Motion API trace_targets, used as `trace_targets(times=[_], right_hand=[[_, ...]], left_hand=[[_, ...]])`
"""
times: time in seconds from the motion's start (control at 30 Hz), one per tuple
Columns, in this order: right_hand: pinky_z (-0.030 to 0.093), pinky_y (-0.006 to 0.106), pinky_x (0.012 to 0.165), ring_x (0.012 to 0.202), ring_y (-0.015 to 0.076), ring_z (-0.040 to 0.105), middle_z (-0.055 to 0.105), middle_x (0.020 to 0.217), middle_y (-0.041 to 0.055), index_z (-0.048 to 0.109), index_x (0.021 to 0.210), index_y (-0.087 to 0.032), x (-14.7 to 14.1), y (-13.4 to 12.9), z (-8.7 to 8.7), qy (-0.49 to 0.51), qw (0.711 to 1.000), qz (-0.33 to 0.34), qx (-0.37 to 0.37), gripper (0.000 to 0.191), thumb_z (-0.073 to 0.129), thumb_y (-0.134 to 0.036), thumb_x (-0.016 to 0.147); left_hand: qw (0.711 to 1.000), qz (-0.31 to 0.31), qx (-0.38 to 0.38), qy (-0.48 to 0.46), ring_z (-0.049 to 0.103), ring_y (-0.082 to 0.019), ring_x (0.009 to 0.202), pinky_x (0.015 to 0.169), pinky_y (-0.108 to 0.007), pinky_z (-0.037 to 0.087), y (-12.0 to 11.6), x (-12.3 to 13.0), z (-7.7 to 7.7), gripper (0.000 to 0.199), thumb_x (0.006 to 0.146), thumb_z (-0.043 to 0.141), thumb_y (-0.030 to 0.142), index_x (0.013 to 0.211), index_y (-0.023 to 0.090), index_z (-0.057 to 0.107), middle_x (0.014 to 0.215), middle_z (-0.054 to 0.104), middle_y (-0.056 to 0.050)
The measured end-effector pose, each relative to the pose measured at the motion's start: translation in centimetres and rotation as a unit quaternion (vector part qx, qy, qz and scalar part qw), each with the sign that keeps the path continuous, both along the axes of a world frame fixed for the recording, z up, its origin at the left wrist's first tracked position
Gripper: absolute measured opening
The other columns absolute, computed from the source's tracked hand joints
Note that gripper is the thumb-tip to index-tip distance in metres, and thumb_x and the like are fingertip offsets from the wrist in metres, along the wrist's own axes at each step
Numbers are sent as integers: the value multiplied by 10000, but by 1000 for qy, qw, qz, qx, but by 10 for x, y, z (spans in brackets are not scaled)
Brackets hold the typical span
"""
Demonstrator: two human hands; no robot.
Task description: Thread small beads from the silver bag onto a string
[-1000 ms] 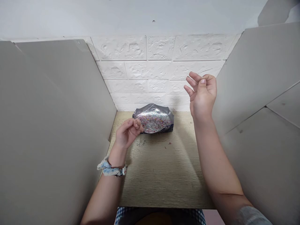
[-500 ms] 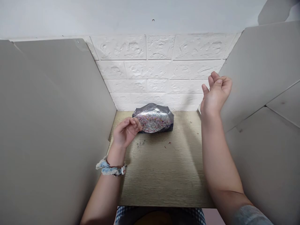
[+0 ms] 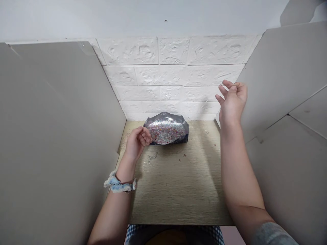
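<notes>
A silvery pouch (image 3: 167,128) of small multicoloured beads lies open at the back of the wooden table. My left hand (image 3: 139,141) is at the pouch's left edge, thumb and fingertips pinched together; a blue scrunchie (image 3: 120,182) circles that wrist. My right hand (image 3: 233,100) is raised at the right, in front of the side panel, thumb pressed to the index finger and the other fingers partly spread. A thin, pale strand (image 3: 207,100) shows faintly left of my right hand. What each pinch holds is too fine to make out.
Grey panels stand at the left (image 3: 56,119) and right (image 3: 288,163). A white brick-patterned wall (image 3: 171,75) closes the back. Small clear beads (image 3: 152,157) and tiny dark bits (image 3: 184,155) lie on the table (image 3: 176,194) before the pouch.
My right hand has shifted slightly left, its fingers tilting further left. My left fingers have curled in a little. The thin line over the pouch looks different and fainter.
</notes>
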State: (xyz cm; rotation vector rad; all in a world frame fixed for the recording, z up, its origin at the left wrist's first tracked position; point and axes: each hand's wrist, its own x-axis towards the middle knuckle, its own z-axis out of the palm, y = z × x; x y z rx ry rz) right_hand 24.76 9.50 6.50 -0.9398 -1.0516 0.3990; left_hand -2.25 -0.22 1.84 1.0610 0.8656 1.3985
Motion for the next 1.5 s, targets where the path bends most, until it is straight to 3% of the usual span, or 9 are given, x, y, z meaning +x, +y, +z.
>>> trace_targets(times=[0.13, 0.23, 0.53, 0.63, 0.73, 0.9, 1.03, 1.17, 1.5], right_hand=[[480, 293, 715, 770, 96, 598, 542, 937, 6, 386, 913, -236, -13, -20, 15, -36, 993, 109, 23, 155, 276, -341, 883], [488, 282, 728, 750, 89, 593, 534, 866, -12, 396, 912, -244, -22, -40, 28, -59, 980, 187, 23, 129, 314, -338, 880], [492, 306, 643, 696, 112, 573, 532, 766, -18, 369, 844, -215, -47, -92, 50, -113, 874, 471, 36, 94, 346, -302, 870], [436, 327, 777, 862, 133, 506, 504, 886, 28, 428, 799, -192, -61, -95, 48, -281, 849, 448, 19, 91, 386, -255, 850], [369, 329, 860, 949, 146, 433, 463, 974, 50, 463, 789, -180, -79, -92, 38, -415, 810, 415, -2, 106, 378, -213, 843], [359, 332, 855, 994, 160, 395, 417, 1071, 55, 470, 828, -174, -104, -83, 10, -485, 763, 422, -67, 160, 316, -207, 855], [355, 326, 861, 995, 158, 395, 423, 1063, 51, 477, 862, -180, -111, -75, -2, -488, 757, 428, -71, 181, 297, -192, 852], [362, 309, 842, 968, 146, 416, 445, 1041, 50, 470, 845, -177, -109, -68, -6, -483, 767, 416, -72, 168, 302, -177, 844], [367, 257, 768, 884, 123, 469, 533, 955, 45, 500, 871, -162, -113, -44, -27, -462, 799, 375, -83, 178, 330, -151, 817]], left_hand=[[931, 196, 65, 300, 395, -96, 419, 489, -230, 300, 2, 5, -9, 375, 769, 406, 368, 481, 155, 517, 388, 415, 16], [876, 232, 90, 414, 414, -101, 469, 522, -223, 298, 0, 7, -13, 378, 789, 397, 372, 507, 161, 534, 431, 445, 18], [903, 305, 105, 285, 483, -114, 654, 629, -207, 355, 4, 4, -10, 229, 776, 430, 296, 650, 173, 577, 699, 562, -1], [942, 270, 84, 180, 487, -97, 646, 640, -201, 378, 6, 5, -9, 171, 746, 473, 279, 691, 167, 590, 721, 561, 1], [993, 102, 35, 42, 529, -111, 685, 651, -227, 418, 7, 8, -8, 194, 732, 500, 309, 785, 154, 604, 767, 584, -20], [991, -109, -15, -79, 556, -141, 815, 724, -248, 452, 0, 13, -5, 271, 731, 538, 359, 858, 131, 613, 857, 606, -62], [989, -127, -38, -62, 550, -111, 633, 573, -211, 457, -4, 14, -4, 266, 698, 594, 364, 803, 120, 603, 707, 588, -49], [993, -101, -66, -15, 377, -27, 405, 337, -131, 257, -2, 12, -4, 294, 681, 608, 397, 719, 108, 568, 538, 485, 2], [992, -22, -114, 50, 223, -5, 367, 315, -120, 108, -1, 13, 1, 248, 648, 639, 342, 689, 124, 528, 466, 292, 71]])
